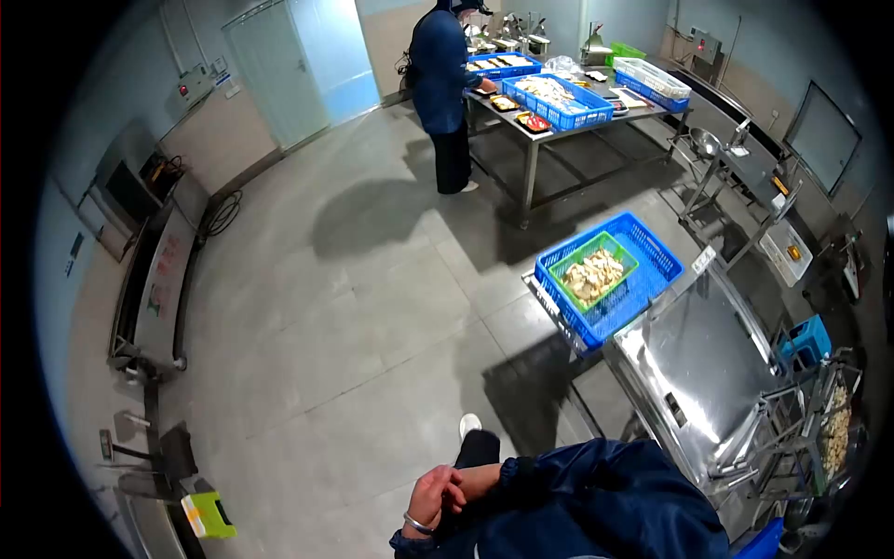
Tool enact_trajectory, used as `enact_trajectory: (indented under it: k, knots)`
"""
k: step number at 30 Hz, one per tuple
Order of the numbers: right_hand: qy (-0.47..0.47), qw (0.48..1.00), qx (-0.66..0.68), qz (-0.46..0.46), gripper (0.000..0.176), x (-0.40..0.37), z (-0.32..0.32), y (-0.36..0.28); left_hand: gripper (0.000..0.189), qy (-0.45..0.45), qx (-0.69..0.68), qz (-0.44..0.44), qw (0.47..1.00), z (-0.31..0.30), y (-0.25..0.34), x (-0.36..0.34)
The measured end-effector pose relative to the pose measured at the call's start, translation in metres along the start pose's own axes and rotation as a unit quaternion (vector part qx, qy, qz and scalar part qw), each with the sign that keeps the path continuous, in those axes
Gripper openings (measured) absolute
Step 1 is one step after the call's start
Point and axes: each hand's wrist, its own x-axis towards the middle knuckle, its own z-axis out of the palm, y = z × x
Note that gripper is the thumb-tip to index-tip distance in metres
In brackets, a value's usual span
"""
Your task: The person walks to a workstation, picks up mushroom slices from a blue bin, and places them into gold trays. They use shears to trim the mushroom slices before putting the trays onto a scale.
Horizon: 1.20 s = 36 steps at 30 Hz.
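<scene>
Near the bottom of the head view my left hand, with a metal bracelet at its wrist, is brought in against my right wrist. Its fingers are curled, and what lies inside them, if anything, is hidden. My right forearm comes across from a dark blue sleeve; the right hand's fingers are covered by the left. Ahead and to the right, apart from both hands, a green basket of pale chopped pieces stands inside a blue crate.
A steel machine or table adjoins the crate at right. Farther off, a person stands at a metal table with blue crates and small trays. Equipment lines the left wall; a coiled cable lies on the floor.
</scene>
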Motion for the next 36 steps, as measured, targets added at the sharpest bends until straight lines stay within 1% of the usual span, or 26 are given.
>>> enact_trajectory:
  k: [1,2,3,5,7,8,9,11,12,13,15,16,17,19,21,22,23,25,26,27,29,30,31,33,35,36]
  knots:
    - [0.003,1.0,0.0,0.008,0.008,0.006,-0.028,-0.002,0.032,-0.007,-0.004,-0.002,1.0,-0.002,0.024,0.021]
    - [0.011,0.998,0.01,0.06,0.007,0.009,-0.064,-0.011,0.032,-0.019,-0.008,0.017,1.0,-0.002,0.05,0.045]
    - [0.024,0.994,0.02,0.106,0.014,0.012,-0.101,-0.026,0.032,-0.032,-0.005,0.035,0.999,0.0,0.077,0.067]
    - [0.077,0.992,-0.066,0.071,0.014,0.008,-0.162,-0.04,0.031,-0.05,0.017,0.042,0.998,0.008,0.121,0.111]
    - [0.135,0.981,-0.093,0.104,0.011,0.004,-0.211,-0.033,0.028,-0.08,0.027,0.073,0.994,0.017,0.152,0.158]
    - [0.162,0.982,-0.047,0.08,0.009,-0.001,-0.232,-0.032,0.026,-0.108,0.041,0.077,0.99,0.02,0.164,0.183]
    - [0.175,0.979,0.044,0.095,0.01,-0.002,-0.251,-0.011,0.026,-0.114,0.047,0.07,0.99,0.02,0.179,0.204]
    - [0.258,0.946,0.198,0.0,0.009,-0.007,-0.27,0.026,0.026,-0.154,0.092,-0.018,0.984,0.032,0.203,0.253]
    - [0.173,0.983,-0.056,0.003,0.01,-0.013,-0.288,0.064,0.026,-0.16,0.092,-0.025,0.983,0.039,0.209,0.276]
    - [0.18,0.982,-0.05,0.002,0.01,-0.019,-0.293,0.119,0.025,-0.169,0.121,-0.032,0.978,0.045,0.214,0.297]
    - [0.216,0.974,-0.013,-0.061,0.012,-0.019,-0.348,0.115,0.023,-0.18,0.194,-0.025,0.964,0.058,0.245,0.347]
    - [0.184,0.977,0.028,-0.101,0.012,-0.023,-0.385,0.115,0.02,-0.156,0.213,0.024,0.964,0.066,0.26,0.367]
    - [0.241,0.961,0.085,-0.109,0.011,-0.022,-0.41,0.097,0.016,-0.147,0.225,0.034,0.963,0.076,0.281,0.382]
    - [0.246,0.93,0.271,-0.007,0.002,-0.026,-0.473,0.06,0.017,-0.152,0.2,0.05,0.967,0.091,0.321,0.413]
    - [0.273,0.955,0.117,-0.005,0.007,-0.035,-0.528,0.013,0.017,-0.144,0.193,0.066,0.968,0.106,0.359,0.442]
    - [0.318,0.935,0.157,-0.028,0.01,-0.032,-0.546,0.017,0.019,-0.148,0.181,0.063,0.97,0.108,0.369,0.461]
    - [0.302,0.929,0.21,-0.03,0.012,-0.036,-0.568,0.017,0.019,-0.149,0.178,0.064,0.971,0.115,0.381,0.481]
    - [0.292,0.954,0.071,-0.023,0.013,-0.052,-0.619,0.025,0.019,-0.162,0.155,0.029,0.974,0.127,0.403,0.519]
    - [0.334,0.942,0.015,0.014,0.014,-0.061,-0.648,0.022,0.018,-0.175,0.173,0.009,0.969,0.133,0.415,0.542]
    - [0.376,0.924,-0.041,0.052,0.017,-0.074,-0.68,0.019,0.018,-0.175,0.173,0.004,0.969,0.142,0.425,0.565]
    - [0.503,0.853,0.1,0.092,0.024,-0.107,-0.746,0.031,0.018,-0.207,0.2,-0.038,0.957,0.163,0.445,0.613]
    - [0.529,0.822,0.202,0.059,0.026,-0.132,-0.784,0.033,0.018,-0.23,0.238,-0.033,0.943,0.179,0.455,0.636]
    - [0.59,0.787,0.178,0.032,0.025,-0.16,-0.818,0.028,0.019,-0.265,0.253,-0.033,0.93,0.197,0.463,0.658]
    - [0.708,0.674,0.211,0.004,0.023,-0.212,-0.874,0.022,0.021,-0.333,0.307,-0.048,0.89,0.238,0.468,0.699]
    - [0.775,0.615,0.143,-0.027,0.023,-0.266,-0.909,0.013,0.024,-0.435,0.362,0.035,0.824,0.283,0.459,0.73]
    - [0.797,0.579,0.172,-0.001,0.024,-0.291,-0.922,0.012,0.025,-0.476,0.355,0.025,0.804,0.307,0.459,0.736]
